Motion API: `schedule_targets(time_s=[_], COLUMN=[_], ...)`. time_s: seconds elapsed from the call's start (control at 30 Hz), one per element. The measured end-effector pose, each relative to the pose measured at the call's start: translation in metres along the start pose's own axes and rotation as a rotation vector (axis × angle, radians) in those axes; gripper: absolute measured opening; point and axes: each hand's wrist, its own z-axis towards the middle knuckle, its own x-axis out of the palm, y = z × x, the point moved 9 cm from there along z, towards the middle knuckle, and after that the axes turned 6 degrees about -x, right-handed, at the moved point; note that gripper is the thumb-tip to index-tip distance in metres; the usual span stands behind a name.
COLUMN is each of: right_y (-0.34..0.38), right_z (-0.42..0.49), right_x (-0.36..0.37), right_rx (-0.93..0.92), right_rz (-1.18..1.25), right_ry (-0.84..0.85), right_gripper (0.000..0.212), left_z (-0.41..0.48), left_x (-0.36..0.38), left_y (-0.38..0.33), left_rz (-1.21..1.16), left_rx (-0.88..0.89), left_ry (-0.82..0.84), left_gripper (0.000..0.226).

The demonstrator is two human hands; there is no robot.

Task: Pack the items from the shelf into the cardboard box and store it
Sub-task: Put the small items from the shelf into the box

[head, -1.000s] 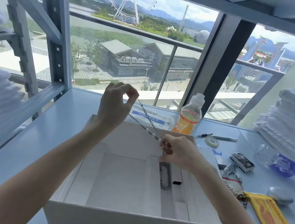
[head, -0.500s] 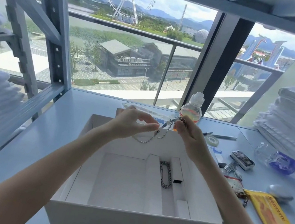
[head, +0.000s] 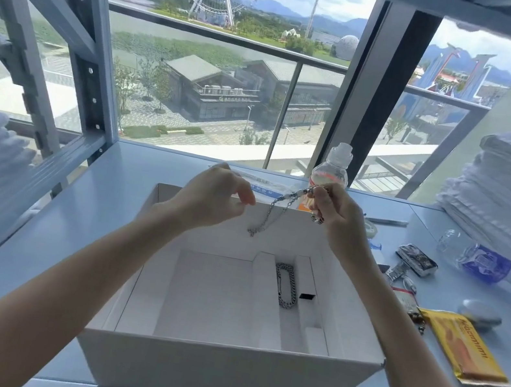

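My left hand (head: 212, 197) hovers with fingertips (head: 246, 199) pressed together; whether it pinches anything, I cannot tell. My right hand (head: 333, 217) pinches a thin silver metal chain (head: 253, 231) dangling above the open white cardboard box (head: 216, 370).

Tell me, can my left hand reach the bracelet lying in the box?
Probably yes: the left hand is above the open box, seemingly empty, and nothing covers the bracelet; the chain dangling from the right hand hangs above it.

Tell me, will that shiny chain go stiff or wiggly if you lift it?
Probably floppy: the chain droops in a loop from the right hand. Likely heavyish for its size, since it looks metal. It could slip through a loose grip.
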Motion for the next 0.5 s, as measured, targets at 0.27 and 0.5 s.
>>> schedule_targets(time_s=[0.27, 0.5], right_y=[-0.004, -0.001], right_z=[-0.007, -0.001], right_x=[-0.009, 0.005], right_rx=[0.052, -0.024], right_rz=[-0.287, -0.511], right_ry=[0.260, 0.416], right_gripper=[0.017, 0.011], left_z=[-0.035, -0.008], left_x=[-0.004, 0.020], left_y=[0.020, 0.045], left_rz=[0.517, 0.593], left_rx=[-0.027, -0.077], left_ry=[-0.081, 0.112], left_gripper=[0.047, 0.022])
